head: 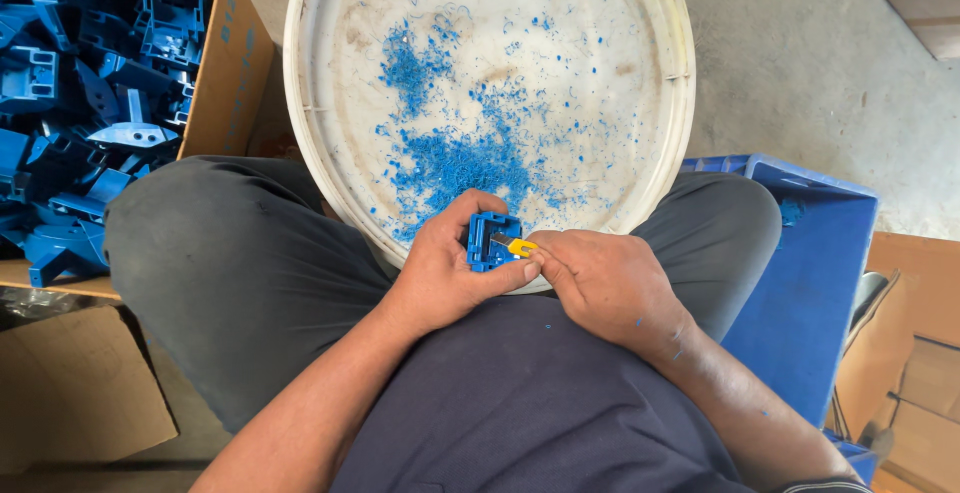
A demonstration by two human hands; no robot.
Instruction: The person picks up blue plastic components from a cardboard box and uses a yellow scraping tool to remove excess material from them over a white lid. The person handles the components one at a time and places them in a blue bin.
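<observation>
Both hands grip blue part point(493, 242) over white tub point(300, 103) rim.

One head-worn view, straight down and close over lap, hands point(530, 273) and white tub point(490, 93) between the knees.

floor point(820, 63): bare grey concrete, seen at the upper right.
white tub point(672, 103): round and shallow, between the knees, its bottom strewn with blue shavings point(455, 158).
cardboard box point(232, 63): at the left, just beside the tub, filled with blue plastic parts point(70, 73).
blue crate point(810, 263): at the right, beside the leg.
more cardboard point(75, 393): at the lower left.
</observation>
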